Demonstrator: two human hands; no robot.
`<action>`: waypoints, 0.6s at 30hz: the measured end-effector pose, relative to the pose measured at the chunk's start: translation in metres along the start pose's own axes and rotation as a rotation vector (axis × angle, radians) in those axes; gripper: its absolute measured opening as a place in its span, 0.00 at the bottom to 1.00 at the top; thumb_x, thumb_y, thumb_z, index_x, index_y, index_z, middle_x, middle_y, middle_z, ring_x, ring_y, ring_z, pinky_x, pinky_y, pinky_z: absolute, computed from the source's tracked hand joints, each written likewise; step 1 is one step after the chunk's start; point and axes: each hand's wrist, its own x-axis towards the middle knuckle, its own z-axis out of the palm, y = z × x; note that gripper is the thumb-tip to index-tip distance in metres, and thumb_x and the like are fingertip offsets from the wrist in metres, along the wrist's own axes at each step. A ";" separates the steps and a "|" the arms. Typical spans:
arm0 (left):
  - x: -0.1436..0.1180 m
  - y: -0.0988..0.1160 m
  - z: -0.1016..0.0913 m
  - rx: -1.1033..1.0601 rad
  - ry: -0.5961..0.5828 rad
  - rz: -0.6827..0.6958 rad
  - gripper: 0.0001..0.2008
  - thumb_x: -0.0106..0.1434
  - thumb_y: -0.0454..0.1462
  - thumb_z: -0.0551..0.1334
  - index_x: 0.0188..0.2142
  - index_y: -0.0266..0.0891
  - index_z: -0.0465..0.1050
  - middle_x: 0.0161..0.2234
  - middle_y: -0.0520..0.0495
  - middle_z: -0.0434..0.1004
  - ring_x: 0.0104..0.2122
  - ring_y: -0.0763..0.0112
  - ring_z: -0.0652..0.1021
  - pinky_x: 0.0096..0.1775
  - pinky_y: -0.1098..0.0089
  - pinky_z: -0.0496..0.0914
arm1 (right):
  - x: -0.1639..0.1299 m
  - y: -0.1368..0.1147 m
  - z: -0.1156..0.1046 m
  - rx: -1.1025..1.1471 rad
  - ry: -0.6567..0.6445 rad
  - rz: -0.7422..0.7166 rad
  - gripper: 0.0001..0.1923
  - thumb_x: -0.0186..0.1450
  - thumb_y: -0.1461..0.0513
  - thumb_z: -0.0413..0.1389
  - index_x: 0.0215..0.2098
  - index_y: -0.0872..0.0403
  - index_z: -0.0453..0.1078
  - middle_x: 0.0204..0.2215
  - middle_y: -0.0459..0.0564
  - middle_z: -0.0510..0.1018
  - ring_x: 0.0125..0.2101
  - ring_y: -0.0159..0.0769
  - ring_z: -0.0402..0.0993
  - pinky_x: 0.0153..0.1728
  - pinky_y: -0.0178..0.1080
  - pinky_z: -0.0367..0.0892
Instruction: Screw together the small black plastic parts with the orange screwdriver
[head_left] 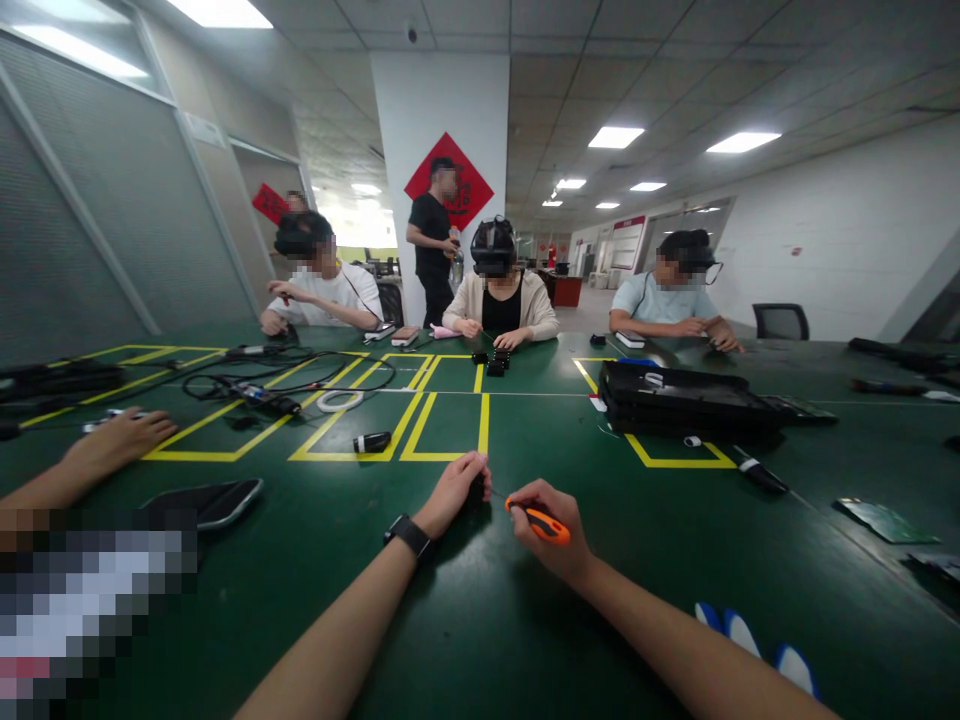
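My right hand (553,530) is closed around the orange and black handle of a screwdriver (549,524), its thin shaft pointing left. My left hand (456,492), with a black watch (408,537) on the wrist, is closed on a small dark part (477,488) that the fingers mostly hide. The screwdriver's tip reaches towards this part; whether it touches cannot be made out. Both hands are just above the green table (480,630), near its middle. Beyond my left hand lies a short black cylindrical piece (372,442).
Black trays (675,400) are stacked at right, near a green circuit board (885,520). Cables (262,395) and a white ring (340,401) lie at left. A neighbour's hand (135,440) rests by a dark phone-like slab (210,503). Blue-white gloves (750,640) lie beside my right forearm. People sit opposite.
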 end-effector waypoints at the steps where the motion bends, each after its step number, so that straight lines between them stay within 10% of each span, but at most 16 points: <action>1: 0.000 0.001 0.000 0.021 -0.001 0.012 0.15 0.57 0.47 0.55 0.26 0.37 0.62 0.22 0.53 0.67 0.21 0.77 0.69 0.27 0.74 0.64 | 0.001 0.000 -0.001 0.002 -0.006 0.009 0.04 0.56 0.64 0.53 0.31 0.55 0.67 0.23 0.44 0.71 0.21 0.27 0.66 0.23 0.31 0.62; 18: 0.002 -0.003 -0.013 0.069 0.113 0.033 0.14 0.52 0.45 0.61 0.30 0.39 0.61 0.24 0.55 0.68 0.25 0.76 0.70 0.30 0.75 0.62 | 0.017 0.030 -0.021 0.416 -0.084 0.447 0.14 0.60 0.57 0.49 0.40 0.57 0.65 0.29 0.51 0.75 0.25 0.32 0.70 0.20 0.32 0.65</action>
